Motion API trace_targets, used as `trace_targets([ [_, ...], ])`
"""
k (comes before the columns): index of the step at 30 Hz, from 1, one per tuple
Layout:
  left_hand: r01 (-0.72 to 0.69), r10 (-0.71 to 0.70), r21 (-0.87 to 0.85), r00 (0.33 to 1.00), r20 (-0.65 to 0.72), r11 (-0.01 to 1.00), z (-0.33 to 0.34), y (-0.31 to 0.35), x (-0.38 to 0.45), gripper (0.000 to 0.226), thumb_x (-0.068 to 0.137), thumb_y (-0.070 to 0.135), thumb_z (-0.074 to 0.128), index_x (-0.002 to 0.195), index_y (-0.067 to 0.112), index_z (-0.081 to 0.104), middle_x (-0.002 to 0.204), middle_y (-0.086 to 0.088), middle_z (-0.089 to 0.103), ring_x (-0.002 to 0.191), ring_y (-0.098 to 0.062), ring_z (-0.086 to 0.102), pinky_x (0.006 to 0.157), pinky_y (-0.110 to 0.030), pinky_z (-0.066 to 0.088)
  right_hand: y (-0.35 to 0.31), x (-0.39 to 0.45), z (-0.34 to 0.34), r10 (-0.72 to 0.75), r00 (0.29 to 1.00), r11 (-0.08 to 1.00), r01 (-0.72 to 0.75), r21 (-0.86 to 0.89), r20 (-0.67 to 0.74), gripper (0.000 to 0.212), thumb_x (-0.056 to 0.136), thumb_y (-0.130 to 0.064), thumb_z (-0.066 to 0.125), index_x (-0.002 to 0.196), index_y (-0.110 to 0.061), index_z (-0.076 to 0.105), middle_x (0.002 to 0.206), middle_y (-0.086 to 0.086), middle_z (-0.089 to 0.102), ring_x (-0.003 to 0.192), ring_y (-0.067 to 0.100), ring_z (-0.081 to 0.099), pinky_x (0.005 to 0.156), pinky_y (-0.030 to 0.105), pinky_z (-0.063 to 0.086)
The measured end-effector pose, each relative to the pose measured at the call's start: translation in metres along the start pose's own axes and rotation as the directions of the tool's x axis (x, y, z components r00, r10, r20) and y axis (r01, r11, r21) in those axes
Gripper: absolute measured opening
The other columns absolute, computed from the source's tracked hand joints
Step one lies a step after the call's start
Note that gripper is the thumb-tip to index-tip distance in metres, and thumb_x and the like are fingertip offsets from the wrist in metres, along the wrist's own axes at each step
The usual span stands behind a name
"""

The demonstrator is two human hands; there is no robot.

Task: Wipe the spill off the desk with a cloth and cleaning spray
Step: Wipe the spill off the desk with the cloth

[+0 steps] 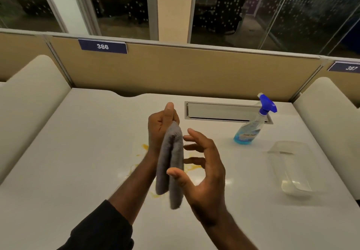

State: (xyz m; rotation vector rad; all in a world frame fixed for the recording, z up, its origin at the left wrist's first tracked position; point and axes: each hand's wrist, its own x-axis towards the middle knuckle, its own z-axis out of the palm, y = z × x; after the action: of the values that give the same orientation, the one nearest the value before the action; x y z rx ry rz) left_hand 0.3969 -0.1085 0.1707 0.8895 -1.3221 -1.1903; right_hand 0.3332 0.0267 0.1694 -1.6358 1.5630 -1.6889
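Observation:
My left hand [159,125] pinches the top of a folded grey cloth [171,164], which hangs down above the white desk [78,152]. My right hand [202,164] hovers just right of the cloth with fingers spread and relaxed, the thumb near the cloth's lower half; I cannot tell if it touches. A yellow-orange spill [191,167] streaks the desk under and around the cloth and my left forearm, partly hidden by them. The spray bottle [251,127], clear with blue liquid and a blue trigger head, stands upright at the right back.
A clear plastic tray [292,170] lies on the desk at the right. A recessed cable flap [220,111] sits behind the hands. Tan partitions with number plates close off the back, and cream dividers [29,101] flank both sides.

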Motion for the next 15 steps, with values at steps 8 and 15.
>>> trace_targets([
  [8, -0.282, 0.326, 0.483, 0.945, -0.009, 0.829, -0.043, -0.001, -0.003, 0.052, 0.098, 0.044, 0.040, 0.048, 0.029, 0.037, 0.042, 0.012, 0.036, 0.045, -0.012, 0.047, 0.042, -0.014, 0.029, 0.004, -0.009, 0.041, 0.064, 0.988, 0.981, -0.088, -0.171, -0.138, 0.070, 0.084, -0.041, 0.076, 0.145, -0.035, 0.040, 0.135, -0.030, 0.049, 0.122, -0.005, 0.055, 0.092, 0.010, 0.052],
  [15, -0.419, 0.183, 0.460, 0.861, 0.474, 0.783, -0.085, -0.008, 0.002, 0.040, 0.094, 0.060, 0.031, 0.078, 0.033, 0.057, 0.069, 0.009, 0.058, 0.066, -0.008, 0.056, 0.061, -0.022, 0.043, 0.025, 0.002, 0.037, 0.135, 0.981, 0.985, -0.148, -0.087, -0.142, 0.072, 0.089, 0.002, 0.070, 0.139, -0.043, 0.045, 0.103, -0.034, 0.064, 0.100, -0.002, 0.067, 0.076, 0.005, 0.052],
])
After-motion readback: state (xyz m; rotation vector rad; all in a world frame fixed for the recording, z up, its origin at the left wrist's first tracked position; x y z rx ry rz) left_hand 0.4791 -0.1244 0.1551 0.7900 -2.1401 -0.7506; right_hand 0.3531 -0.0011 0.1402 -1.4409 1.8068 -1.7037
